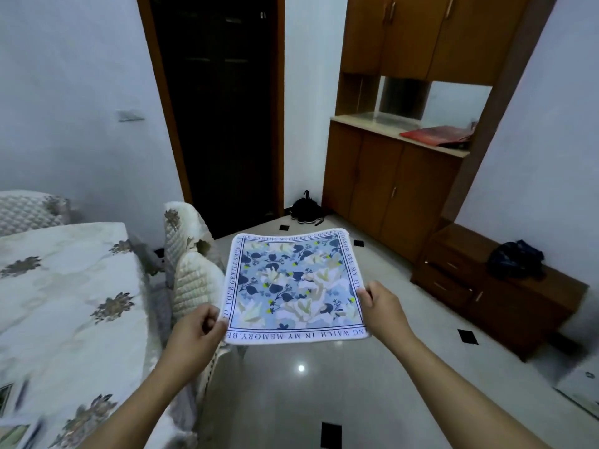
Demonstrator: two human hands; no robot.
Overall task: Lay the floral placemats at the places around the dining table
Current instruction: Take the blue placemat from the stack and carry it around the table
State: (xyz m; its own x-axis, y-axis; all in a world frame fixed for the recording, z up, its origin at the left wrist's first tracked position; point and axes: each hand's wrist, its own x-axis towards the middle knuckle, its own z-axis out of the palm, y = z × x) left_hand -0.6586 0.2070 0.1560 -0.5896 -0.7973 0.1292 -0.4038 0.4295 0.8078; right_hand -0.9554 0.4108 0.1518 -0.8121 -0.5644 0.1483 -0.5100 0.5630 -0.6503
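I hold a square floral placemat flat in the air over the tiled floor, blue and white flowers with a lettered border. My left hand pinches its near left corner and my right hand grips its right edge. The dining table, covered with a cream cloth with brown flower motifs, lies to the left of the mat. At the table's near left edge a blurred piece of another floral placemat shows.
A chair with a quilted cream cover stands between the table and the mat. A wooden cabinet and a low wooden drawer unit line the right wall. A dark doorway is ahead, with dark shoes beside it.
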